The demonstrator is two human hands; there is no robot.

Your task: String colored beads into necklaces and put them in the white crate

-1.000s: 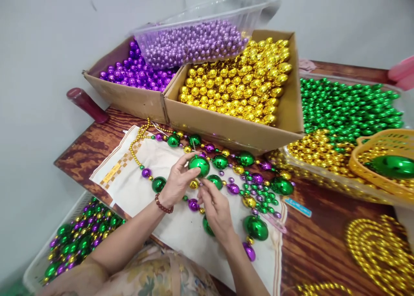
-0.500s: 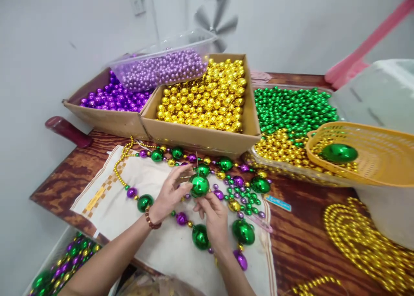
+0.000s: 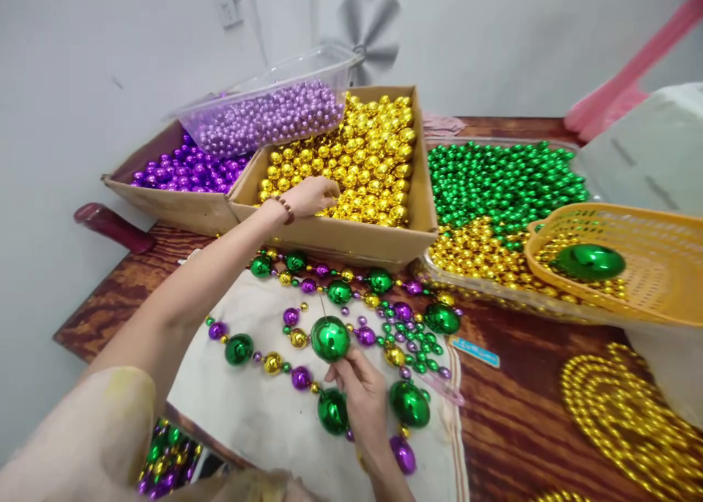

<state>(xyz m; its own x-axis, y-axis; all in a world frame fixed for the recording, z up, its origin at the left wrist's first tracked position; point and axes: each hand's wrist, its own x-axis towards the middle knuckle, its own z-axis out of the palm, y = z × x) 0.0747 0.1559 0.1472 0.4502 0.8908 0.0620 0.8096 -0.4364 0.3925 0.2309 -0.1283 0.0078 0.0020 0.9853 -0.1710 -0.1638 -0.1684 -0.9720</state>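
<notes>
My left hand [image 3: 312, 196] reaches over the front wall of the cardboard box of gold beads [image 3: 367, 151]. Its fingers are bent and apart just above the beads, and I see nothing held in them. Over the white cloth [image 3: 242, 407], my right hand [image 3: 359, 385] pinches a large shiny green bead [image 3: 330, 339] from below. A thin needle [image 3: 323, 306] sticks up out of this bead. Around it on the cloth lies a bead strand [image 3: 273, 363] of green, purple and gold balls. Loose small green and purple beads [image 3: 420, 339] are scattered to the right.
Purple beads [image 3: 187, 167] fill the left box, with a clear tub [image 3: 269, 118] tilted on top. At right stand a tray of green beads [image 3: 499, 184], a yellow basket [image 3: 659, 268] and coiled gold bead strings [image 3: 598, 407]. A fan [image 3: 359, 52] spins behind.
My left hand has left the green bead and moved up and forward into the box of gold beads. My right hand keeps the green bead, now slightly lower and further left.
</notes>
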